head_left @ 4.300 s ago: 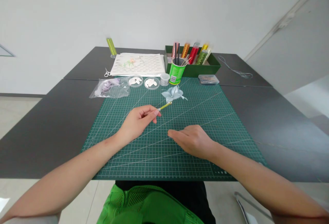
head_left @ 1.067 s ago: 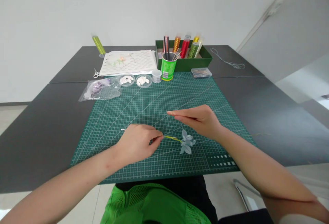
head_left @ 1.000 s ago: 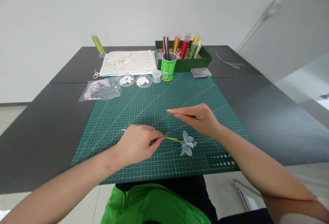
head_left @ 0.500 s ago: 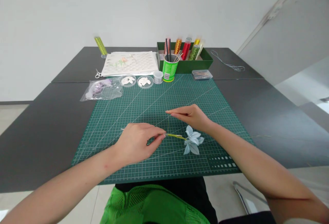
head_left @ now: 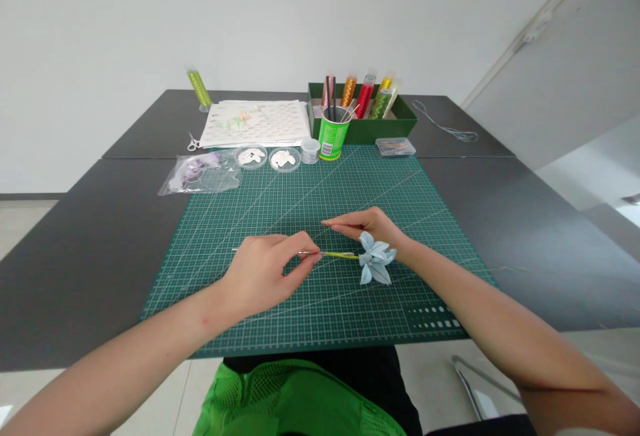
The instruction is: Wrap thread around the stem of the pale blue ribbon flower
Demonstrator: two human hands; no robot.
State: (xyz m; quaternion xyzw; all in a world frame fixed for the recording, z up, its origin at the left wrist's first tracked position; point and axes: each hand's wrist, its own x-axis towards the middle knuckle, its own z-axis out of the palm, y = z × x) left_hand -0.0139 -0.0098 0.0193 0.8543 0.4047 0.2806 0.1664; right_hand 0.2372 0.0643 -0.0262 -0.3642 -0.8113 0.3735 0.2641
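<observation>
My left hand (head_left: 265,273) pinches the wire stem of a pale blue fabric flower (head_left: 376,261) just above the green cutting mat (head_left: 250,209). The stem runs to the right, wrapped in yellow-green thread (head_left: 340,255) near the bloom. A bare wire end sticks out left of my fingers. My right hand (head_left: 365,226) hovers just behind the flower with its fingers pressed together in a pinch. A fine thread seems to run from it down to the stem, but it is too thin to be sure.
At the mat's far edge stand a green cup of tools (head_left: 333,135), a green box of thread spools (head_left: 365,113), two petal dishes (head_left: 267,157), a small clear jar (head_left: 310,150), a plastic bag (head_left: 200,173), a clear case (head_left: 395,147), a white patterned sheet (head_left: 255,124), scissors (head_left: 192,143).
The flower went from the mat's far side to the near centre, bloom now pointing right. Over the last second my right hand drew in close behind the bloom and the stem rose slightly.
</observation>
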